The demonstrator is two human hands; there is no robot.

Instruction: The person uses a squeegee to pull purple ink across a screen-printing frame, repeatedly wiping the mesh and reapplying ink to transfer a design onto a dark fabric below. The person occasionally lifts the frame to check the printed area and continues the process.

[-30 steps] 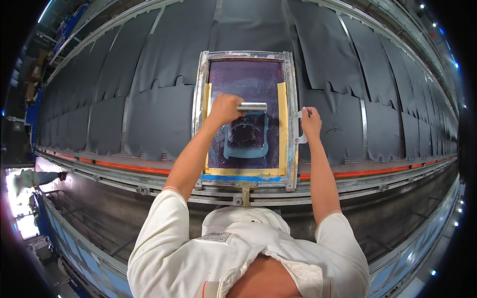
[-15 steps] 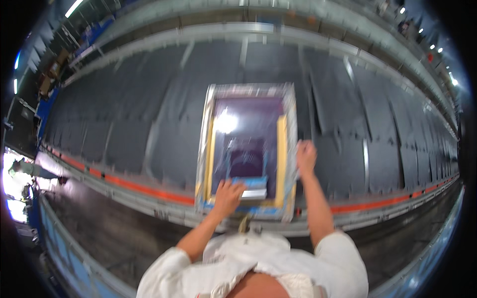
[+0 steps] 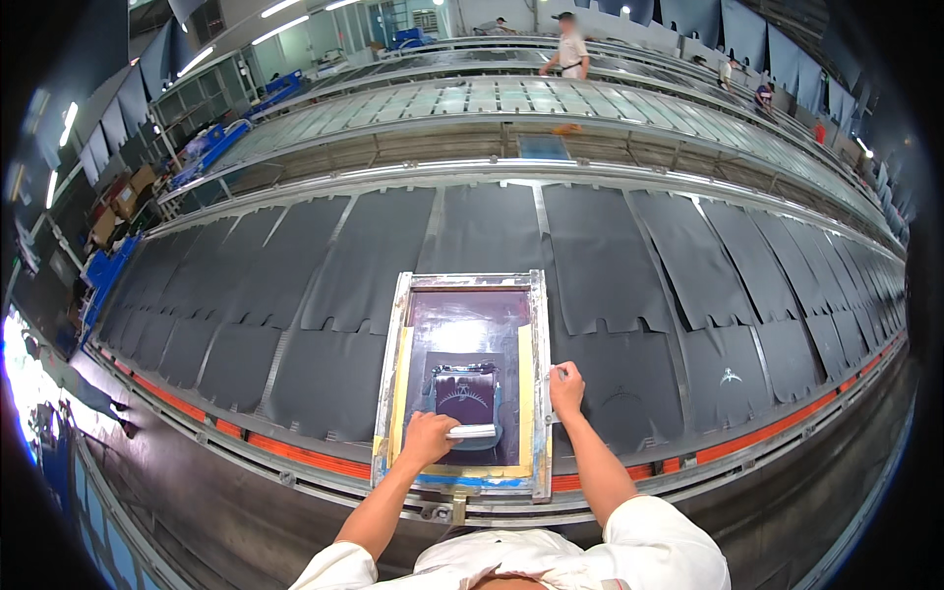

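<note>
Found left hand (image 3: 429, 437) clasped round the metal squeegee (image 3: 476, 431), lower centre of picture; right hand (image 3: 566, 390) curled at right rail of the screen frame (image 3: 538, 334), just right of centre, but could not tell whether gripping it. Against a second ago, saw squeegee drawn nearer the screen's bottom end, baring arched motif (image 3: 462, 396) above; judged well along a stroke. Beyond, noted dark sheets (image 3: 492, 231) across mid-picture; then, with view tipped up, co-worker (image 3: 572, 54) at upper right of centre.

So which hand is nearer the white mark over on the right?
Right. The right hand is at the right side of the frame, left of the white mark; the left hand, farther left, holds a silver bar.
</note>
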